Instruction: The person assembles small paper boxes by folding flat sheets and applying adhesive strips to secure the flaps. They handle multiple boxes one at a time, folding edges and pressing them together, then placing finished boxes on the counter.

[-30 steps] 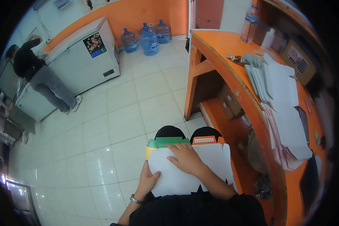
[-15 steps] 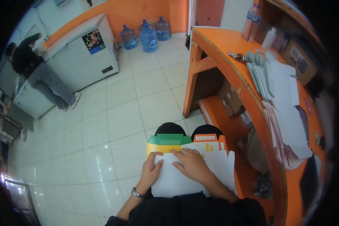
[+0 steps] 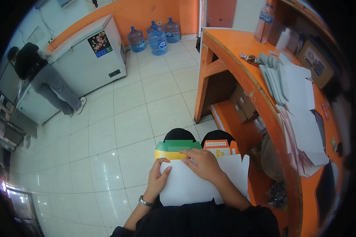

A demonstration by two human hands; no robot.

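Observation:
An unfolded cardboard box blank (image 3: 186, 187) lies across my lap, its plain white side facing up. Along its far edge runs a printed yellow and green flap (image 3: 180, 145). My left hand (image 3: 158, 176) grips the blank near its far left corner, thumb on the white face and fingers curled at the edge. With bent fingers on the yellow strip and thumb on the white, my right hand (image 3: 203, 162) pinches the fold at the middle. Under my right hand's side, another printed piece (image 3: 218, 145) with an orange edge sticks out past my knee.
An orange curved counter (image 3: 241, 91) stands close on my right, bearing stacked flat box blanks (image 3: 300, 118) and a plastic bottle (image 3: 264, 24). Cartons (image 3: 241, 103) sit on its lower shelf. Far left, a person (image 3: 43, 75) bends at a white chest freezer (image 3: 87, 51); large water bottles (image 3: 158, 40) stand beyond.
My right hand has shifted slightly right along the fold, its fingers more bent over the yellow strip. My left hand stays nearly in place. The person at the freezer has lowered an arm.

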